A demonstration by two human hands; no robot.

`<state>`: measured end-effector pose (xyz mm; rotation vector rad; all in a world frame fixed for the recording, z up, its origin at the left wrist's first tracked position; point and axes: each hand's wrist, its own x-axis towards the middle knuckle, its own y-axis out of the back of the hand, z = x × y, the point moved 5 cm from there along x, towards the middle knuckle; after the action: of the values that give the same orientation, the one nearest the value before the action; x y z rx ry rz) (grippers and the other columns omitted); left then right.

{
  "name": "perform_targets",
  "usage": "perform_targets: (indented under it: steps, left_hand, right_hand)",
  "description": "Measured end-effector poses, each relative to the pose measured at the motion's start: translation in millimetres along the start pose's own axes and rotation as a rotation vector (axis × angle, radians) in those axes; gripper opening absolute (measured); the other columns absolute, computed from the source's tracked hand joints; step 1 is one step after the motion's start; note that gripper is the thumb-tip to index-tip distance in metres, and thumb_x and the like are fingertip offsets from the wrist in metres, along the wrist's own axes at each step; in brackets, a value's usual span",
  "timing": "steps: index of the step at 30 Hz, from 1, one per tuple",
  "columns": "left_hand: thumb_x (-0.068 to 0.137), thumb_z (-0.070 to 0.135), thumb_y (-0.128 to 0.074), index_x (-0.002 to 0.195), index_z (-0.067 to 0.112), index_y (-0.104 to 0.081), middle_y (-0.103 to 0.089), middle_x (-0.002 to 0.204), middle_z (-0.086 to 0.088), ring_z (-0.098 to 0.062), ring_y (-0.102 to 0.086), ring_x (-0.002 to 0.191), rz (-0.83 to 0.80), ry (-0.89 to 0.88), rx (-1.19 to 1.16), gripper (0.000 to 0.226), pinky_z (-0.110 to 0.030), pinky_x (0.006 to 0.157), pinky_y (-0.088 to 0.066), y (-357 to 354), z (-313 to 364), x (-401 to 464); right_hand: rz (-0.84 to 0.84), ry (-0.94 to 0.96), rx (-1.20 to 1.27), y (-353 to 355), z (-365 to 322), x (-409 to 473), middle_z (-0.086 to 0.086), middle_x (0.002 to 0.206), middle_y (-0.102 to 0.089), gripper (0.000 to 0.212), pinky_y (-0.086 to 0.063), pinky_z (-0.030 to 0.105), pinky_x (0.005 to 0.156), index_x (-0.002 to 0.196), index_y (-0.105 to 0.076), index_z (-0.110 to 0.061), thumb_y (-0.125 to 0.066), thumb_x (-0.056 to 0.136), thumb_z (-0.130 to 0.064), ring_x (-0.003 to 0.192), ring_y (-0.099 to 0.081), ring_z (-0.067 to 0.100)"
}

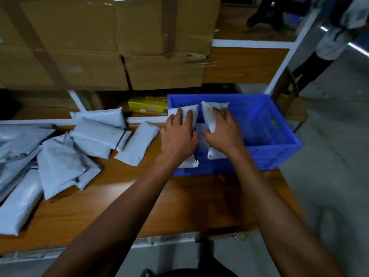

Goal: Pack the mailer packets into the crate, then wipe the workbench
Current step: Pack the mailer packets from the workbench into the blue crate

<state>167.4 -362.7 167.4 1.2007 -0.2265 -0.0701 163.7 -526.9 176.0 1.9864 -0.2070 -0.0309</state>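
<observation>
Both hands are down in the blue crate [279, 136] at the right end of the wooden workbench [139, 196], each on a white mailer packet. The left hand [179, 134] lies with fingers spread flat on top of one packet [189, 112], pressing it down by the crate's left wall. The right hand [221, 132] has its fingers curled round a second packet [209, 114] just beside it. A loose pile of grey mailers [65, 156] covers the bench to the left. Behind that there's a yellow box [147, 105] and big cardboard cartons [103, 41] stacked up.
</observation>
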Motion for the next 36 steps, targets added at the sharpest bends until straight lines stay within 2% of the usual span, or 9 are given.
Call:
perform_targets:
  steps: [6,11,15,17,22,27,30,32,36]
  left_hand:
    - [0.104,0.044,-0.050,0.168,0.027,-0.019,-0.013,0.176,-0.009,-0.040,-0.020,0.156,-0.162,-0.047,0.013,0.073,-0.063,0.115,-0.034,-68.1,94.2,76.4]
    - [0.105,0.048,-0.049,0.167,0.027,-0.020,-0.012,0.176,-0.009,-0.040,-0.016,0.157,-0.285,-0.044,0.059,0.071,-0.066,0.119,-0.029,-129.4,140.5,129.8]
    - [0.107,0.048,-0.047,0.168,0.025,-0.017,-0.010,0.176,-0.012,-0.041,-0.014,0.158,-0.388,-0.011,0.073,0.072,-0.067,0.119,-0.026,-175.2,154.9,154.1]
    - [0.109,0.048,-0.043,0.169,0.026,-0.011,-0.005,0.177,-0.011,-0.041,-0.008,0.160,-0.469,0.016,0.082,0.072,-0.066,0.122,-0.022,-197.2,157.5,162.4]
    - [0.110,0.050,-0.037,0.170,0.029,-0.007,0.006,0.178,-0.009,-0.042,0.006,0.162,-0.555,0.126,0.053,0.070,-0.064,0.126,-0.013,-237.2,157.2,173.9]
    - [0.110,0.056,-0.031,0.169,0.031,-0.004,0.017,0.177,-0.010,-0.044,0.014,0.161,-0.573,0.198,0.019,0.070,-0.065,0.126,-0.008,-261.0,153.5,181.6]
    - [0.110,0.061,-0.029,0.170,0.029,0.003,0.023,0.175,-0.014,-0.045,0.018,0.160,-0.644,0.186,0.037,0.075,-0.066,0.126,-0.005,-272.7,150.3,175.4]
    - [0.109,0.062,-0.033,0.169,0.028,0.009,0.027,0.174,-0.014,-0.045,0.021,0.159,-0.704,0.150,0.048,0.082,-0.067,0.126,-0.005,-277.1,146.9,171.4]
    - [0.096,0.066,-0.063,0.167,0.032,0.019,0.037,0.170,-0.010,-0.045,0.025,0.158,-0.784,0.062,0.093,0.114,-0.069,0.125,-0.010,-278.1,135.8,170.0]
  right_hand:
    - [-0.128,-0.057,-0.063,23.7,115.0,71.3,0.011,0.171,-0.018,0.088,-0.037,0.055,0.113,0.165,-0.021,-0.026,-0.065,0.093,-0.049,0.148,-0.029,0.047]
    - [-0.251,-0.055,-0.114,14.8,181.9,123.8,0.015,0.167,-0.020,0.087,-0.039,0.057,0.112,0.164,-0.021,-0.024,-0.065,0.093,-0.049,0.146,-0.031,0.050]
    - [-0.379,-0.056,-0.153,-3.7,216.8,149.4,0.016,0.170,-0.006,0.085,-0.038,0.062,0.112,0.164,-0.013,-0.024,-0.060,0.097,-0.047,0.149,-0.022,0.054]
    - [-0.454,-0.071,-0.156,-16.2,232.7,159.2,0.012,0.172,0.007,0.085,-0.032,0.064,0.116,0.165,-0.004,-0.028,-0.057,0.100,-0.046,0.153,-0.011,0.053]
    - [-0.605,-0.078,-0.178,-46.7,256.1,175.4,0.006,0.171,0.028,0.085,-0.027,0.065,0.120,0.163,0.007,-0.042,-0.051,0.102,-0.046,0.155,-0.004,0.052]
    - [-0.713,-0.077,-0.190,-69.9,272.2,179.4,0.006,0.168,0.039,0.085,-0.016,0.060,0.127,0.164,0.017,-0.042,-0.045,0.106,-0.049,0.157,0.009,0.051]
    - [-0.781,-0.080,-0.186,-82.6,279.7,175.0,0.007,0.166,0.042,0.086,-0.011,0.061,0.128,0.164,0.019,-0.041,-0.045,0.106,-0.048,0.157,0.015,0.050]
    - [-0.810,-0.079,-0.199,-89.4,282.3,175.3,0.007,0.164,0.046,0.089,-0.012,0.064,0.127,0.164,0.021,-0.038,-0.046,0.106,-0.050,0.157,0.016,0.051]
    - [-0.898,-0.045,-0.231,-88.1,283.1,181.3,0.005,0.158,0.053,0.104,-0.019,0.065,0.126,0.161,0.027,-0.041,-0.059,0.103,-0.048,0.156,0.019,0.051]
